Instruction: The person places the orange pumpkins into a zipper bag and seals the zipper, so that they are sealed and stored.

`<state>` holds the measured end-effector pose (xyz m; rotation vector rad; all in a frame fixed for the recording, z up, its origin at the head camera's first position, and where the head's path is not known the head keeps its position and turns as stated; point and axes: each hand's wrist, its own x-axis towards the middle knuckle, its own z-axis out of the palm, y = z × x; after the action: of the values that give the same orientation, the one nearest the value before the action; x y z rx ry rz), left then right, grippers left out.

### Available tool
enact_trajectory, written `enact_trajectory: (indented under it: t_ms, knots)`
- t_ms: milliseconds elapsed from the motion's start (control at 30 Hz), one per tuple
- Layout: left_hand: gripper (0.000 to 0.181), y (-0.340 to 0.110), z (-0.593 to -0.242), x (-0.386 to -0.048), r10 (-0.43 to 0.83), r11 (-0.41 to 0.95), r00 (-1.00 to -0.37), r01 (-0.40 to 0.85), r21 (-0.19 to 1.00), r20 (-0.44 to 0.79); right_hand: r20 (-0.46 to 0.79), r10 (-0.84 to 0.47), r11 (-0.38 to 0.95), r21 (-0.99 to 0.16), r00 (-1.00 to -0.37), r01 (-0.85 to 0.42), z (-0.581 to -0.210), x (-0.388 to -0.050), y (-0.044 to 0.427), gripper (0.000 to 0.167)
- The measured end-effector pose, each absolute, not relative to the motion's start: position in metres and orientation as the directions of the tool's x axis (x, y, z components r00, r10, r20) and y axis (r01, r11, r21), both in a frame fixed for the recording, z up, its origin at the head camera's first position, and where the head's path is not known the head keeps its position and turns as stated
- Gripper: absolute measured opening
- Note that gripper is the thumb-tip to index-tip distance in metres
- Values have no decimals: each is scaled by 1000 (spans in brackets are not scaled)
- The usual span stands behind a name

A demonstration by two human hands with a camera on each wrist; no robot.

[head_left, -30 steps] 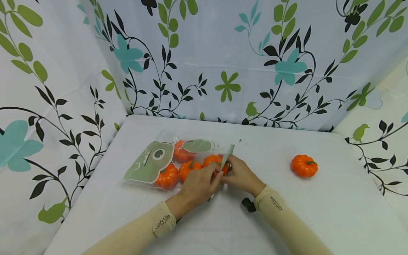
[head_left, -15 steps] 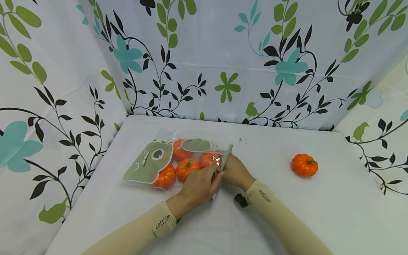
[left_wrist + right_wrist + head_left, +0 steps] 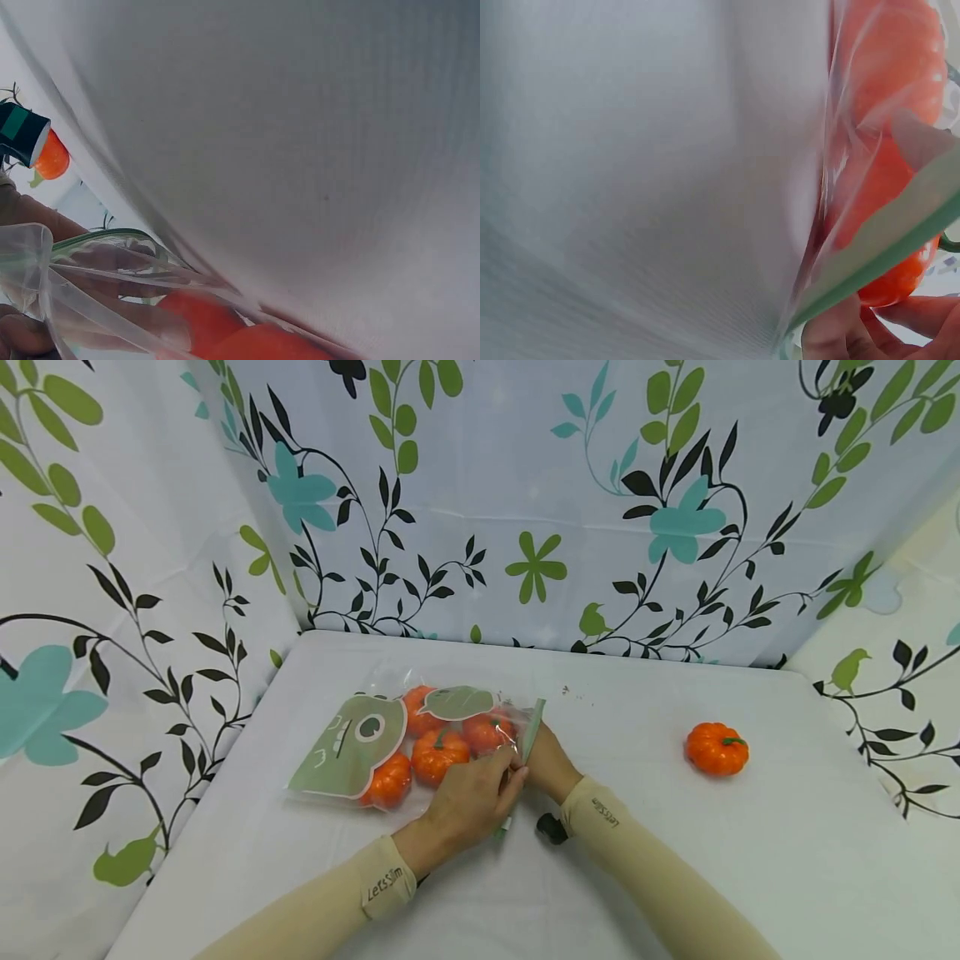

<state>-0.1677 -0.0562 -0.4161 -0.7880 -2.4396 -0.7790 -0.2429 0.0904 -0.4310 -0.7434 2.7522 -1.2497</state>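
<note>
A clear zip bag point(image 3: 322, 768) with a green cartoon face lies on its side, holding several small orange toy pumpkins point(image 3: 438, 758). My left hand point(image 3: 465, 797) pinches the near side of its green-edged mouth. My right hand point(image 3: 550, 764) reaches through that mouth, its fingers hidden behind the edge in the head view. In the left wrist view, its fingers point(image 3: 154, 324) extend inside the plastic against a pumpkin point(image 3: 199, 319). The right wrist view shows a fingertip point(image 3: 919, 139) touching orange through the film. Closest to the mouth lies one pumpkin point(image 3: 487, 732).
Another toy pumpkin point(image 3: 717, 749) with a green stem sits alone on the white table point(image 3: 637, 718), at the right. A leaf-patterned curtain point(image 3: 480, 527) rises behind and along both sides. Small specks point(image 3: 566, 692) mark the cloth beyond the bag.
The right hand has moved left into the bag's mouth, and the pumpkin at the opening has shifted deeper inside. The left hand keeps its pinch on the edge. The lone pumpkin stays put.
</note>
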Motion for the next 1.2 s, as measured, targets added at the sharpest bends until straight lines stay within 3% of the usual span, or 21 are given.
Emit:
enact_trajectory:
  t_ms: [400, 733, 900, 1200]
  knots:
    - [11, -57, -415, -168, 374, 662, -730, 642, 386, 572, 87, -434, 536, -775, -897, -334, -427, -242, 92, 63]
    - [11, -55, -416, -166, 376, 665, -717, 650, 368, 587, 146, -447, 429, -831, -883, -355, -431, -242, 95, 68]
    - [11, -54, -416, -166, 369, 660, -712, 653, 371, 597, 118, -505, 356, -874, -855, -331, -432, -242, 97, 69]
    - [12, -56, -416, -166, 372, 658, -740, 636, 403, 560, 25, -468, 329, -923, -883, -201, -431, -238, 106, 58]
